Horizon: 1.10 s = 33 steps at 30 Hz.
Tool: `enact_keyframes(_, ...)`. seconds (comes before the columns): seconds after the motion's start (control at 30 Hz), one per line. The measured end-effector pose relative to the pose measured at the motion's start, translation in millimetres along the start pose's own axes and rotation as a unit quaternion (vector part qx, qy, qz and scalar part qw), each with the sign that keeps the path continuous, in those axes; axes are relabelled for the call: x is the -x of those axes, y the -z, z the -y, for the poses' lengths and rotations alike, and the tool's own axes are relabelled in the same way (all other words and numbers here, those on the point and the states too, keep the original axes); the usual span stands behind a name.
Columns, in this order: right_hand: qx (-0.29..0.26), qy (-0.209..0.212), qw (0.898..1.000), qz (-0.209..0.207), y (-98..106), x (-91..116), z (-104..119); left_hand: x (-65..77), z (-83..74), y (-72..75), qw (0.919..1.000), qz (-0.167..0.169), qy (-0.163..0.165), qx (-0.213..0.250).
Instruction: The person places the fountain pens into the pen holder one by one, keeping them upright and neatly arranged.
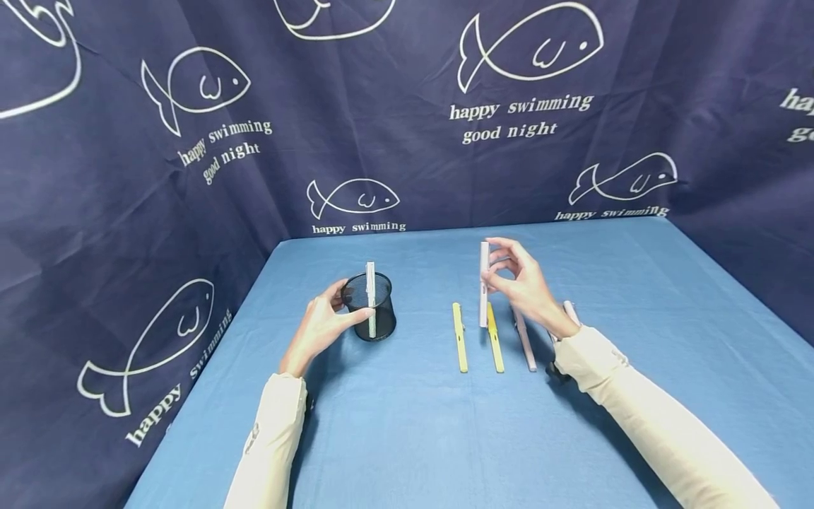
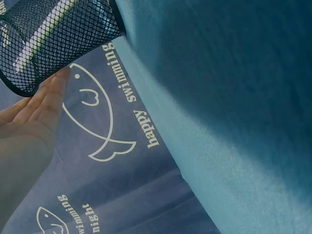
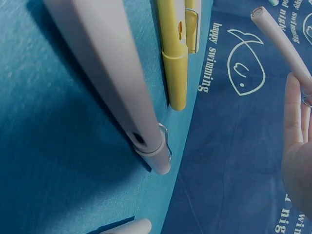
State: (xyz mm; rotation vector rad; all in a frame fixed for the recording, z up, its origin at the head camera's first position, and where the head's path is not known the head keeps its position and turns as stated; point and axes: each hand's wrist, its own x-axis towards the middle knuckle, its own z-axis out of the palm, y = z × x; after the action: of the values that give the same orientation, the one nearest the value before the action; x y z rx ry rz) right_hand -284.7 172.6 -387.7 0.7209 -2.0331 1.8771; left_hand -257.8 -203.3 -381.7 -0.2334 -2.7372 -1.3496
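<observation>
My left hand (image 1: 316,331) holds a round black mesh pen holder (image 1: 384,319) at the left of the table, thumb on the near side and fingers behind. One pale pen (image 1: 371,277) stands in that holder, its top above the rim; its mesh-covered lower part shows in the left wrist view. Between thumb and fingers, my right hand (image 1: 524,284) pinches a pale pink pen (image 1: 485,300) upright, raised over the table. Below it lie a light yellow pen (image 1: 461,341), a deeper yellow pen (image 1: 497,350) and a pinkish pen (image 3: 109,73).
A whitish pen (image 1: 569,309) lies farther right, partly hidden by my right wrist. Blue cloth (image 1: 407,438) covers the table. A dark blue curtain (image 1: 432,184) with white fish drawings hangs behind and at both sides.
</observation>
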Motion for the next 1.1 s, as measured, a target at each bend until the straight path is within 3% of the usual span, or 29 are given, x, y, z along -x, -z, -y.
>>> enact_keyframes(1.1, -0.027, -0.007, 1.000, 0.001, -22, -6, -1, -0.6, 1.5, 0.5, 0.9999, 0.000, -0.011, 0.003)
